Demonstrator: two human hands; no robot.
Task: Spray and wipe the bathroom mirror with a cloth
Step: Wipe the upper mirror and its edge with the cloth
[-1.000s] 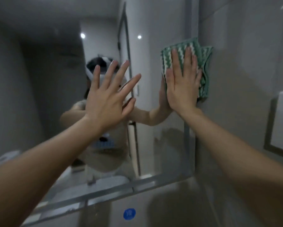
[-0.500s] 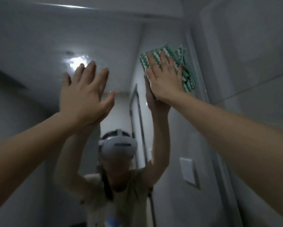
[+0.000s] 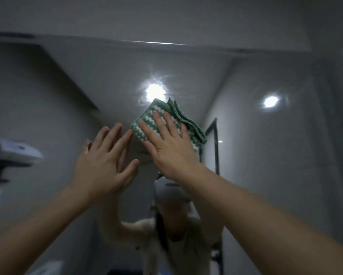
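Right hand [image 3: 171, 149]: we press flat, fingers straight, on the folded green-and-white zigzag cloth [image 3: 188, 124].
Cloth: against the large wall mirror [image 3: 246, 155] – upper middle, near its top edge.
Left hand [image 3: 105, 167]: ours is open, fingers spread, holding nothing.

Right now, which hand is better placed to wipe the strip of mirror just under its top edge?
Right. The right hand already presses the green-and-white cloth flat on the mirror, just below that strip. The left hand is open, lower and holds no cloth.
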